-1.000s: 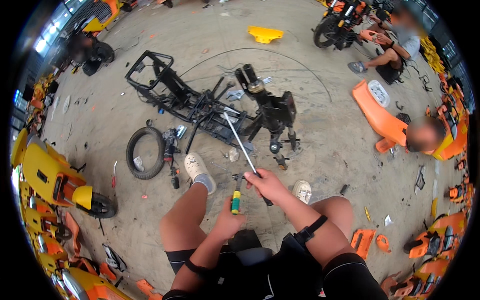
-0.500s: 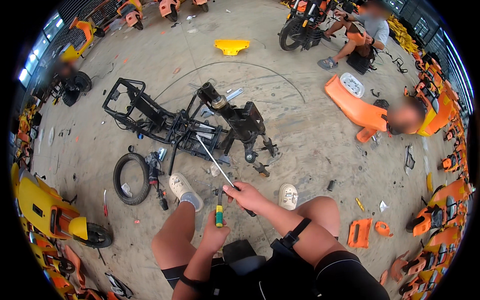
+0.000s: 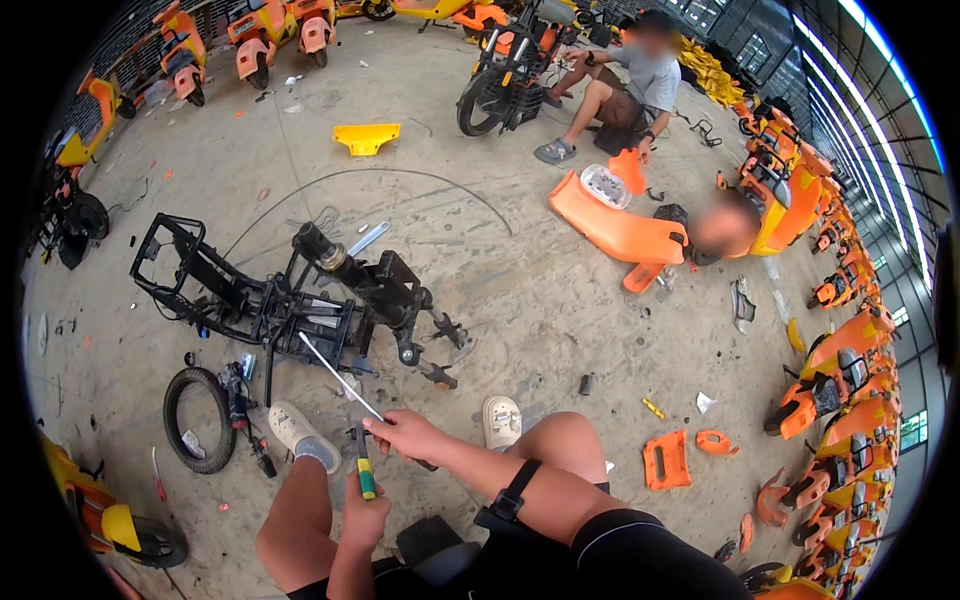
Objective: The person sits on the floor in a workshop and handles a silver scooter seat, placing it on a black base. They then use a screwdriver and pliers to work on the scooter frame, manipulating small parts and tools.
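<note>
My left hand (image 3: 365, 520) is closed round the green and yellow handle of a hammer (image 3: 366, 478), held upright with its metal head at the top. Close beside the head, my right hand (image 3: 408, 435) grips a long thin metal rod (image 3: 340, 374) with a dark end below the fist. The rod slants away to the left, its far tip at the black scooter frame (image 3: 262, 308) lying on the floor. A thick black steering column and fork (image 3: 375, 290) stand up from the frame's right end.
Left of my foot lie a tyre (image 3: 175, 425) and a black and red power tool (image 3: 238, 395). An adjustable wrench (image 3: 370, 237) lies behind the frame. Orange body panels (image 3: 610, 225) lie to the right, near a seated person (image 3: 640, 85). Scooters (image 3: 840, 340) line the right side.
My view has swung right and up, so the scene sits lower and further left. Both hands keep their grips. The seated person's arm now reaches down toward an orange panel.
</note>
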`<state>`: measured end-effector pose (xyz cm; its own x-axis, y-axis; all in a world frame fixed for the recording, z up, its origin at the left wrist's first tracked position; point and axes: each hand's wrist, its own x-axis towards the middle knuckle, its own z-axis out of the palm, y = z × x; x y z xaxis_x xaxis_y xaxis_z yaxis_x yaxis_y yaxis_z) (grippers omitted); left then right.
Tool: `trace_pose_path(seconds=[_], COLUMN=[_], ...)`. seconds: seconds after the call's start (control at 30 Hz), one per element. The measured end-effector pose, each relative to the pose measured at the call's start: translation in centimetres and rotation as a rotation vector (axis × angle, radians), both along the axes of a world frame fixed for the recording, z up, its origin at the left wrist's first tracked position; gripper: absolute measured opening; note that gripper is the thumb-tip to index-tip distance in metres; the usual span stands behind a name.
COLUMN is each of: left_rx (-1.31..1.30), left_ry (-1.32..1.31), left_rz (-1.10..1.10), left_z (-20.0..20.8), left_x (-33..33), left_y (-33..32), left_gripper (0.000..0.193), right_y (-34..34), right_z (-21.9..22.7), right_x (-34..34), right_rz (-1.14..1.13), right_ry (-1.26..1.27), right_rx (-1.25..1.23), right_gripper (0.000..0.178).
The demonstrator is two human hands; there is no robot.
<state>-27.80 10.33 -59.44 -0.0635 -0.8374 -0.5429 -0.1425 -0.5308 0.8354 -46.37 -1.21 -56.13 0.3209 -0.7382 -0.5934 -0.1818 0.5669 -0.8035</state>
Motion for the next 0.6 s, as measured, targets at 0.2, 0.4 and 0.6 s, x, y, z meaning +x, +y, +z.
trace_pose_path(seconds=[0.2,0.4,0.6], left_rx=[0.056,0.003,-0.176], left_ry=[-0.012,0.000,-0.209], left_rz=[0.013,0.012,0.008], left_z=[1.6,1.6,3.3], left_x=[0.2,0.4,-0.2], left_y=[0.1,0.4,-0.1], left_gripper=[0.055,0.058,0.056], right_y=[0.4,1.0,0.4], right_z=[-0.1,-0.3,1.6], right_x=[0.5,0.5,0.4], right_rz=[-0.028,-0.050,-0.049], right_ry=[-0.067,-0.094,-0.104], right_rx=[-0.018,-0.079,-0.100], right_gripper=[0.037,0.032,0.044])
